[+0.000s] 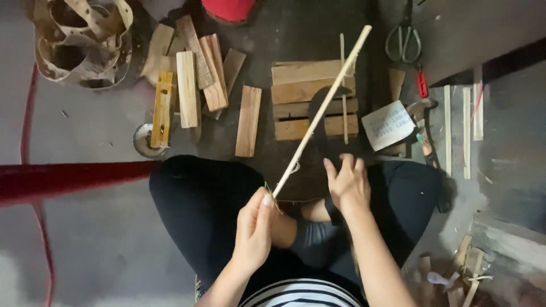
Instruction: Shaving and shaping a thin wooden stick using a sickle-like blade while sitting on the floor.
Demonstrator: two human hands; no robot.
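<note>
**Stick held over a wooden block**

Striped shirt and black-clad legs sit lowest in view. Left hand (254,227) is clenched around a long pale stick (322,109) slanting up over the slatted wooden block (296,85) on the floor. Right hand (347,183) hovers released, fingers spread, beside it.

Makeshift floor workshop, prob. woodcraft: slatted wood pallet (314,100) on bare concrete; loose offcut planks (196,79) left of it, scissors (403,40) upper right, thin strips (462,128) farther right w/ hammer (424,122).
</note>
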